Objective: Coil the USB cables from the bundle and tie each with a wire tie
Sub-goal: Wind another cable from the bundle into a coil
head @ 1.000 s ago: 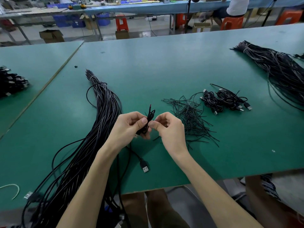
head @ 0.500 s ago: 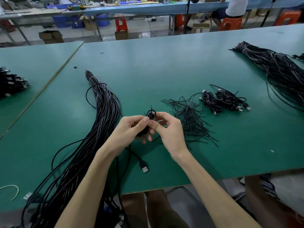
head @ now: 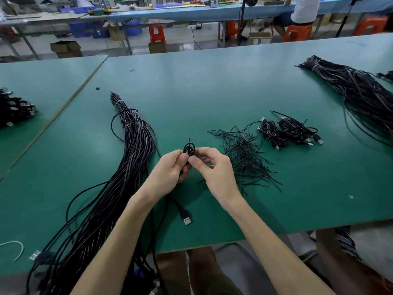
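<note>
A long bundle of black USB cables (head: 129,150) lies on the green table (head: 212,86), left of my hands, and spills over the near edge. My left hand (head: 168,173) and my right hand (head: 214,169) meet above the table and pinch a small black cable coil (head: 189,149) between thumbs and fingers. A short red wire tip sticks up from the coil. The cable's tail hangs down to a USB plug (head: 186,219) on the table. A loose pile of black wire ties (head: 244,154) lies right of my right hand. Several tied coils (head: 289,132) rest beyond it.
A second cable bundle (head: 357,92) stretches along the far right. A heap of black parts (head: 14,109) sits on the neighbouring table at left. A white tie (head: 17,248) lies near the front left edge. A person sits on an orange stool (head: 297,33) behind the far bench.
The cable in my hands has been wound from a loose bend into a small round coil. Both hands have stayed close together over the same spot.
</note>
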